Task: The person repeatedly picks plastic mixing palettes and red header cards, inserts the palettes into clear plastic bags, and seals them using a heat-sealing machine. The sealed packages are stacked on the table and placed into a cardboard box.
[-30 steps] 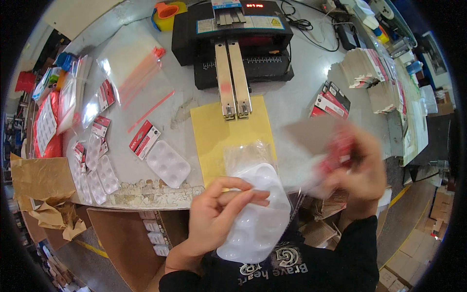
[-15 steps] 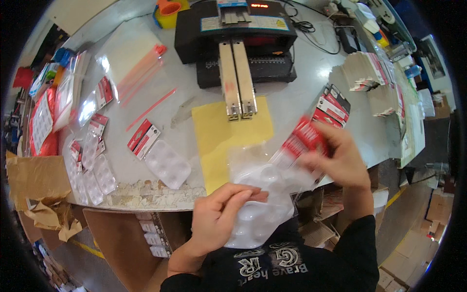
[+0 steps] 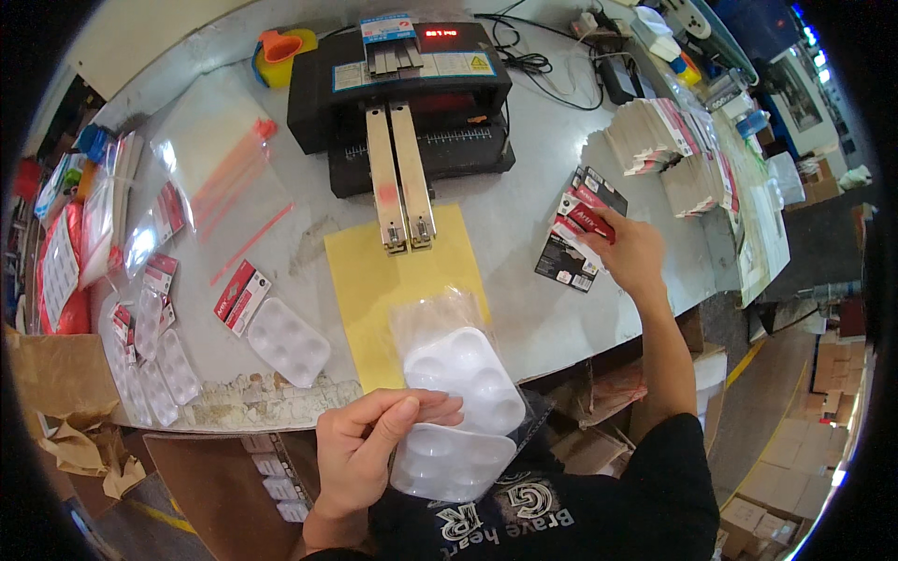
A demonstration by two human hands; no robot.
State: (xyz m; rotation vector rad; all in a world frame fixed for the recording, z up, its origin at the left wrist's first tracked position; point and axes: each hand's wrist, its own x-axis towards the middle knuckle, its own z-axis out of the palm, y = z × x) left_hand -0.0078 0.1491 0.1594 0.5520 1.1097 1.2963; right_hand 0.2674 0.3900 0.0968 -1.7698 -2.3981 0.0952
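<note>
Near the table's front edge my left hand grips white plastic palettes with round wells, its thumb and fingers closed around their left side. An upper palette overlaps a lower palette, and a clear plastic bag surrounds or lies against the upper one. Farther right, my right hand pinches a red and white header card. That card rests against or just above a loose pile of black, red and white cards. Part of the pile is hidden under the held card.
A black stapling machine with two metal arms stands at the back, over yellow paper. Packed palettes and clear bags lie to the left. Card stacks stand at right. An open cardboard box is below the table edge.
My right hand, earlier blurred with a red card close to the palettes, is now farther off at the card pile. My left hand keeps its hold. The whole view has shifted.
</note>
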